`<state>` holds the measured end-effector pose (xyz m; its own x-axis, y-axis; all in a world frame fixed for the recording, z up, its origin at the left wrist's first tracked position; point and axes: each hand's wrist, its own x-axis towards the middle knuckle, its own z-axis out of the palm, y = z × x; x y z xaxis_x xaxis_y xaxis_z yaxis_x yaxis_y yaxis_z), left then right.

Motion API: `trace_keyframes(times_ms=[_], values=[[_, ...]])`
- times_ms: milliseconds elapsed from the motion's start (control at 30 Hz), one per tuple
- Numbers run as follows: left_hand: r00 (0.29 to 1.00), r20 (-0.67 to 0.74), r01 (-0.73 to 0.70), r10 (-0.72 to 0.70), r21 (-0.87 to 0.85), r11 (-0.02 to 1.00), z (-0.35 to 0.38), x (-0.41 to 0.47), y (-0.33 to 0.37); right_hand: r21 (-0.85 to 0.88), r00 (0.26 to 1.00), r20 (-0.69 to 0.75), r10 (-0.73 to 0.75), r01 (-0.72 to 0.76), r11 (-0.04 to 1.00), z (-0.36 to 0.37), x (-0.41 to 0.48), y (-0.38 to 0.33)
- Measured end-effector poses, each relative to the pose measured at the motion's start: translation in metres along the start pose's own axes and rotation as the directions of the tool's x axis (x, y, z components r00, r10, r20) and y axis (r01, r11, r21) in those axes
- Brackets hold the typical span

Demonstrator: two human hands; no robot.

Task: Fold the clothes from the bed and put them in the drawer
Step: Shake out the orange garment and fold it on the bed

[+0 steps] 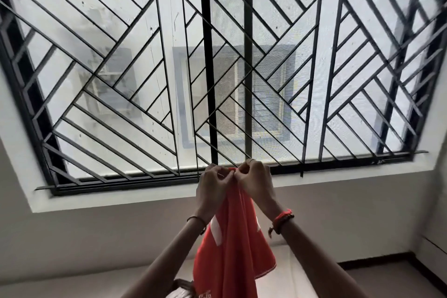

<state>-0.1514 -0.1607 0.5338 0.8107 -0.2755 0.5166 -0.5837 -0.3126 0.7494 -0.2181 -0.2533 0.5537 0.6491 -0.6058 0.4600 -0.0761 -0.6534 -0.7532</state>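
Note:
An orange-red garment (232, 247) with white markings hangs straight down in front of me, held up at arm's length. My left hand (212, 189) and my right hand (256, 181) are pressed together at its top edge, both pinching the cloth. The garment's lower part runs out of view at the bottom. Neither the bed surface nor the drawer shows clearly.
A large window with a black diagonal metal grille (217, 68) fills the wall ahead, above a white sill (145, 197). A pale wall lies below it. A dark patterned thing (181, 285) peeks in at the bottom, partly hidden by my left arm.

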Motion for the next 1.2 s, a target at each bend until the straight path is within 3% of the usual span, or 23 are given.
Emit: trace_keyframes(times_ms=[233, 367, 500, 667, 800, 1033, 1200], values=[[0.997, 0.071, 0.004, 0.004, -0.109, 0.994, -0.003, 0.013, -0.005, 0.136, 0.997, 0.077, 0.006, -0.017, 0.991, -0.007, 0.01, -0.003], [0.981, 0.193, 0.072, -0.024, -0.241, 0.968, -0.01, 0.017, -0.009, 0.405, 0.964, 0.261, 0.05, -0.156, 0.901, -0.016, 0.016, 0.001], [0.955, 0.296, 0.111, -0.002, -0.351, 0.93, -0.016, 0.017, -0.008, 0.416, 0.939, 0.345, 0.006, -0.158, 0.896, -0.018, 0.016, 0.005], [0.973, 0.23, 0.077, -0.005, -0.308, 0.948, -0.014, 0.022, -0.014, 0.438, 0.932, 0.362, -0.013, -0.157, 0.885, -0.018, 0.017, 0.008], [0.945, 0.325, 0.104, 0.026, -0.377, 0.92, -0.018, 0.024, -0.013, 0.476, 0.931, 0.364, -0.021, -0.166, 0.863, -0.018, 0.018, 0.008], [0.99, 0.086, -0.089, 0.109, -0.216, 0.972, -0.006, 0.015, -0.015, 0.486, 0.914, 0.406, -0.005, -0.211, 0.848, -0.012, 0.02, 0.014], [0.963, 0.174, -0.156, 0.205, -0.261, 0.953, -0.011, 0.016, -0.015, 0.491, 0.887, 0.461, 0.018, -0.272, 0.828, -0.018, 0.023, 0.02]])
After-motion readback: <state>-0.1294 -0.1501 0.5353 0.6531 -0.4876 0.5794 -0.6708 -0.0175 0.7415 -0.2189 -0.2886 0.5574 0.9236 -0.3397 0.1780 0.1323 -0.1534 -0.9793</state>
